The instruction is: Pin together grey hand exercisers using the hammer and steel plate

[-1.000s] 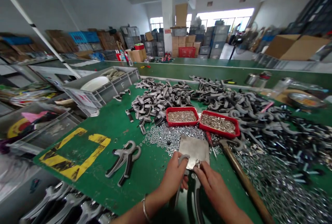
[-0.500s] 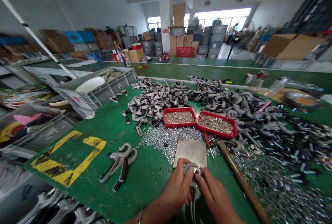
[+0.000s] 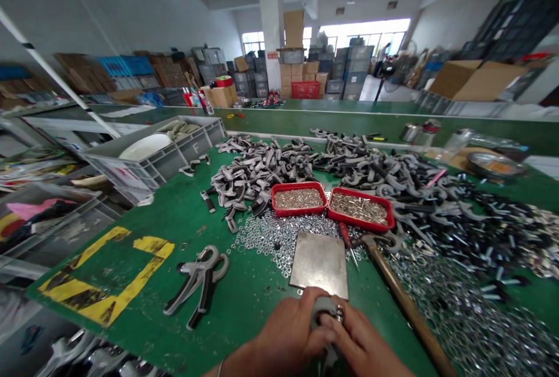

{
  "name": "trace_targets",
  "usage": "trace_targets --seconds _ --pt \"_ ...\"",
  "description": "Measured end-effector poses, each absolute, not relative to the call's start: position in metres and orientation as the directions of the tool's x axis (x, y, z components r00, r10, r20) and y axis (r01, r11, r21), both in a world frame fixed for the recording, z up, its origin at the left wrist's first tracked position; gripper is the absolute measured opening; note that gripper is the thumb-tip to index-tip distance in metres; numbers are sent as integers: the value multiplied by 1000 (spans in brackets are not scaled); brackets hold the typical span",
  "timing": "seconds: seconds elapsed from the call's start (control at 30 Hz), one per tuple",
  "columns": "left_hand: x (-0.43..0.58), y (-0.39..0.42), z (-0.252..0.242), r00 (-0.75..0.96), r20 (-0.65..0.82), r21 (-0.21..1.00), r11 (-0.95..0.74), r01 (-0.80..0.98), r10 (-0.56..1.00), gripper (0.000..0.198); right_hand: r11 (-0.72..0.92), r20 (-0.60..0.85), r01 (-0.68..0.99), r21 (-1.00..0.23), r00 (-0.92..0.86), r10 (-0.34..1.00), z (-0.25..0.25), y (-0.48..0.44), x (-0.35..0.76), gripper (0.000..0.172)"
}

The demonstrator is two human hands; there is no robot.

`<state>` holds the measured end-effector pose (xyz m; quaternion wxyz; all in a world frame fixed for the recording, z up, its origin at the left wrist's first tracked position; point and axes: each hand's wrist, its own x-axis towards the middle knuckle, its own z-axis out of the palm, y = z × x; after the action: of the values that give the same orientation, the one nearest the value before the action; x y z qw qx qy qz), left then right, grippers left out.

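Observation:
My left hand (image 3: 288,327) is closed round a grey hand clamp (image 3: 322,307) with a curved jaw. From the other side my right hand (image 3: 360,333) grips the same clamp, its fingers by a small shiny metal piece (image 3: 339,312) at the jaw. The clamp's lower part is mostly hidden by the hands. Just beyond them a square metal plate (image 3: 319,262) lies on the green table. Another grey clamp (image 3: 198,281) with black grips lies to the left. On the right rest a red-handled screwdriver (image 3: 345,236) and a wooden-handled hammer (image 3: 406,301).
Two red trays (image 3: 299,209) of small metal parts stand behind a spread of washers (image 3: 262,237). Grey clamp parts (image 3: 262,170) are heaped at the back. Metal rings (image 3: 471,319) and black-handled screws (image 3: 489,243) cover the right. A grey crate (image 3: 170,159) stands left.
Both hands have come closer together round the clamp and moved slightly lower, uncovering more of the metal plate. The view has shifted a little.

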<state>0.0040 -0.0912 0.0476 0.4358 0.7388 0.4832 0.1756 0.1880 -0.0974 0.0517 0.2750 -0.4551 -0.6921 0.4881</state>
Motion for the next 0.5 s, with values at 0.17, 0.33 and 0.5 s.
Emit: trace_targets --seconds 0.17,0.33,0.5 --pt "3 -89 53 607 -163 776 -279 566 778 65 102 -136 441 -892 -476 869 48 -110 190 33" --pt "16 -38 44 586 -84 751 -335 569 806 69 221 -63 525 -822 -469 881 44 -60 206 33" --pt "34 28 38 556 13 463 -498 733 831 39 335 166 855 -395 -292 942 57 49 253 25"
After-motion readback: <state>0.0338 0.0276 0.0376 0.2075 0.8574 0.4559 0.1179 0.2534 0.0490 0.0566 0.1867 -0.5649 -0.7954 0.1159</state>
